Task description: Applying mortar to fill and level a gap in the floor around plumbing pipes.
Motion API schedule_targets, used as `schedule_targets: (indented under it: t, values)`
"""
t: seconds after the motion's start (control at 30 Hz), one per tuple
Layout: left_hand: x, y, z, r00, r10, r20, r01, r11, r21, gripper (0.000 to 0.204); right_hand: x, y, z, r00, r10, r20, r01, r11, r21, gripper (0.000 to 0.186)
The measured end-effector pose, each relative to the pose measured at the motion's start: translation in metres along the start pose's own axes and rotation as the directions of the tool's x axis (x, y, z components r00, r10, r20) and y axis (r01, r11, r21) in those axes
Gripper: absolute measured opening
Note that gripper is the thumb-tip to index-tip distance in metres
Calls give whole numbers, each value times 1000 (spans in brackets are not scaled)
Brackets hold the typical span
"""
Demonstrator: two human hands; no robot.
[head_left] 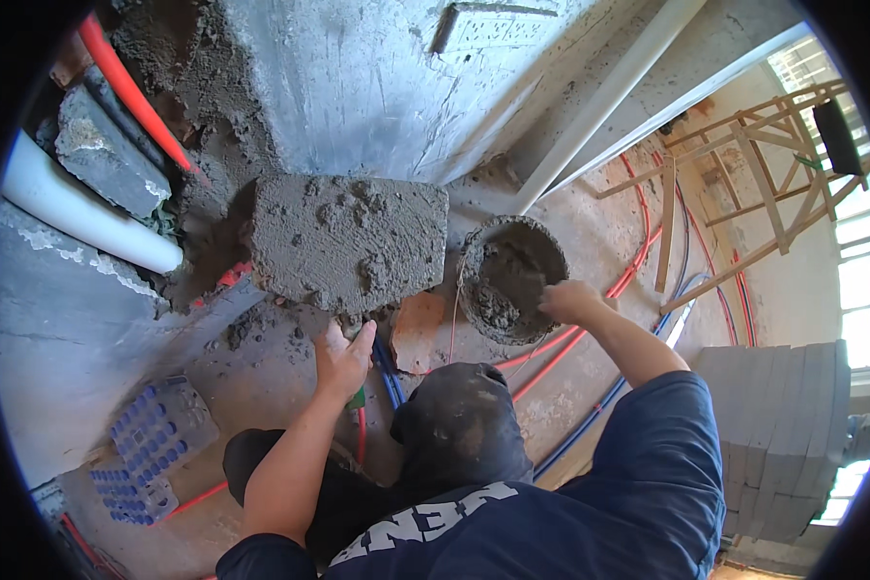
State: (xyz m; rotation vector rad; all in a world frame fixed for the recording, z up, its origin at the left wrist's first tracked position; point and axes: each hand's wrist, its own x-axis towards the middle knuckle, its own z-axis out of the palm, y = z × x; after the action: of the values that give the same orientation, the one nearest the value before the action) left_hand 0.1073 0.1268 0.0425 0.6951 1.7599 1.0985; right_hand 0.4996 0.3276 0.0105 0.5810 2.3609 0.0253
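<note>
A grey block (pixel 333 237) lies in front of me, its upper face thickly coated with lumpy wet mortar. At its near edge is my left hand (pixel 343 360), with thumb and fingers apart and smeared. Its fingertips touch the mortar hanging there. To the right stands a round bucket (pixel 555 247) with crusted rim and wet mortar (pixel 514 280) inside. My right hand (pixel 572 303) is closed over the bucket's near right side; whatever it grips is hidden from view.
A reddish brick piece (pixel 418 331) lies between block and bucket. Red pipes (pixel 554 362) and blue pipes (pixel 590 418) cross the floor. A white pipe (pixel 609 101) rises behind. Grey blocks (pixel 778 425) are stacked right, below a wooden frame (pixel 754 174). Blue-capped plastic trays (pixel 155 435) lie left.
</note>
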Motion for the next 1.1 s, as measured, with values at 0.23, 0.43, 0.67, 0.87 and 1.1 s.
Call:
schedule_targets:
  t: [0.23,0.43,0.67,0.87,1.1]
  values:
    - [6,-5,5,998,-57,18,57,998,-4,25,42,-50,82,933,324,154,-357,792,496,21]
    - [6,-14,19,997,-28,66,30,999,-22,22,93,-72,124,796,428,428,-190,-495,848,37]
    - [9,-33,22,993,-1,115,-9,996,84,20,99,-78,82,700,508,502,-32,-680,733,35]
    - [27,-58,31,986,-44,161,1,966,260,31,72,-93,50,621,633,463,81,-638,766,32]
    - [40,-84,61,975,130,179,-204,840,502,41,9,-89,25,589,736,335,42,-442,896,24]
